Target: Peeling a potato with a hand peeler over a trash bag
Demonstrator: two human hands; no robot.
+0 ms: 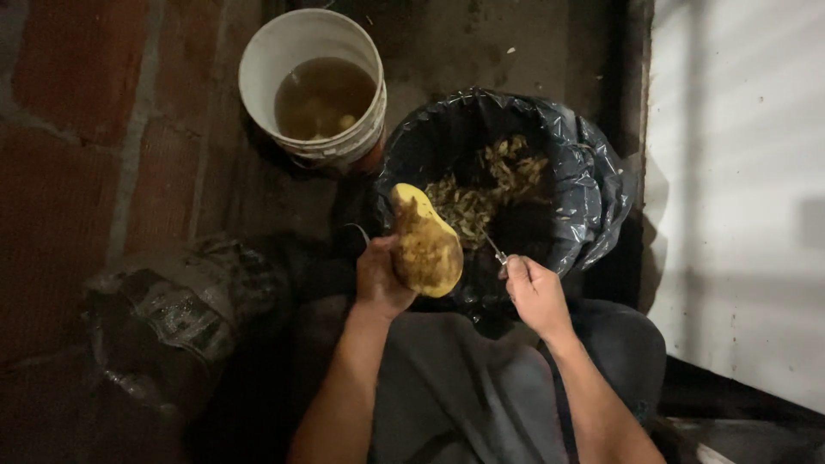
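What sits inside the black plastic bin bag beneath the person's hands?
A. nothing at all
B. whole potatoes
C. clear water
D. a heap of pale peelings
D: pale peelings lie heaped inside the black plastic bin bag, just beyond the large yellow-brown potato held in the left hand.

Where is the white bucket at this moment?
In the head view, the white bucket stands on the floor at upper left of centre, touching the black-lined bin to its right, beyond the potato held in the left hand.
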